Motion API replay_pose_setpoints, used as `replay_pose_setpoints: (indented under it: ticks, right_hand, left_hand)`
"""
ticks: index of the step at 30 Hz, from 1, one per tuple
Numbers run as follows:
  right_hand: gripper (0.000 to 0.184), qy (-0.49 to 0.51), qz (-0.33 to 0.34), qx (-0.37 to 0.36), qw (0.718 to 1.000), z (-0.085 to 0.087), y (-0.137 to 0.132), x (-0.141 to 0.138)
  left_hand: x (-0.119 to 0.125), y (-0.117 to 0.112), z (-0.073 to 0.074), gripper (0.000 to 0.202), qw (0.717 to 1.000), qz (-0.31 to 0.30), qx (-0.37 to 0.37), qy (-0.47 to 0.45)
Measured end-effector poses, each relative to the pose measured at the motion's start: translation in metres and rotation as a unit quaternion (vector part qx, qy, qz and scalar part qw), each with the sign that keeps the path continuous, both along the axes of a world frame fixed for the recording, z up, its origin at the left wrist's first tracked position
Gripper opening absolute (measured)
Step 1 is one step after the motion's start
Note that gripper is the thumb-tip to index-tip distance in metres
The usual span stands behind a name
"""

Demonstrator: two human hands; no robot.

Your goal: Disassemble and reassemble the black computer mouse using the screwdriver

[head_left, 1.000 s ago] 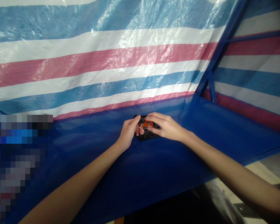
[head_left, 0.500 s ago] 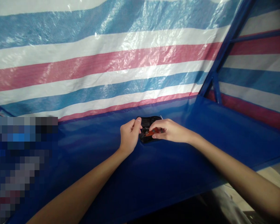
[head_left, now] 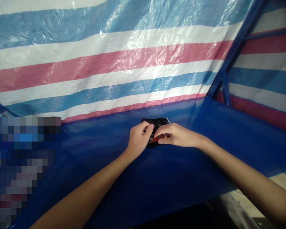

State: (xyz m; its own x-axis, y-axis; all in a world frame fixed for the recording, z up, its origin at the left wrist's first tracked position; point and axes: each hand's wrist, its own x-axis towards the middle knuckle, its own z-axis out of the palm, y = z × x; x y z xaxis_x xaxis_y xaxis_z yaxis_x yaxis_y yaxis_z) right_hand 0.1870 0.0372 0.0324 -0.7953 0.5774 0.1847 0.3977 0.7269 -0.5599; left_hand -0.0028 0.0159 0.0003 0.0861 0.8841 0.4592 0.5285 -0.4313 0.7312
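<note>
A black shell shaped like a game controller (head_left: pixel 154 121) lies on the blue table top, with a reddish-brown circuit board (head_left: pixel 155 139) inside it. My left hand (head_left: pixel 140 138) is over the shell's left side, fingers curled and thumb pressed against them; whatever they pinch is hidden. From the right, my right hand (head_left: pixel 175 135) holds the circuit board between thumb and fingers, and covers the shell's right part. A thin pale stick or wire (head_left: pixel 168 120) shows at the shell's upper right edge.
A striped plastic sheet (head_left: pixel 109 66) hangs behind the blue table (head_left: pixel 124 184). Blue metal frame bars (head_left: pixel 225 71) rise at the right corner. The left side is pixelated and cannot be made out. Pale floor shows at lower right.
My left hand has moved a little to the right, further over the shell and board. My right hand stays at the board. The whole view has shifted slightly.
</note>
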Motion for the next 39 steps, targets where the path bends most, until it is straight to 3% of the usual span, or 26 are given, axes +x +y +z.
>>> replay_pose_setpoints:
  ticks: [6,14,21,23,28,34,39]
  right_hand:
    - [0.022,-0.002,0.02,0.003,1.0,0.0,0.0,0.001]
    - [0.025,-0.033,0.015,0.089,0.995,0.001,-0.005,-0.001]
    - [0.022,0.058,-0.085,0.182,0.978,0.004,0.006,0.008]
    - [0.023,0.022,-0.121,0.204,0.971,0.008,0.021,0.012]
    - [0.036,-0.126,-0.181,0.081,0.972,0.006,0.057,0.009]
    - [0.023,-0.094,-0.248,0.097,0.959,-0.01,0.055,0.002]
    - [0.015,-0.049,-0.303,0.13,0.943,-0.01,0.047,-0.001]
  left_hand:
    - [0.001,0.001,0.001,0.024,1.0,-0.007,-0.015,0.012]
    - [0.001,0.002,0.001,0.027,0.999,-0.022,-0.024,0.038]
    - [0.002,0.002,0.003,0.023,0.998,-0.024,-0.026,0.043]
    - [0.002,0.001,0.003,0.024,0.998,-0.018,-0.024,0.063]
    - [0.004,-0.003,0.003,0.018,0.983,-0.024,0.015,0.182]
    - [0.006,-0.004,-0.002,0.015,0.952,-0.076,0.092,0.282]
    - [0.007,-0.008,0.0,0.014,0.954,-0.018,0.148,0.26]
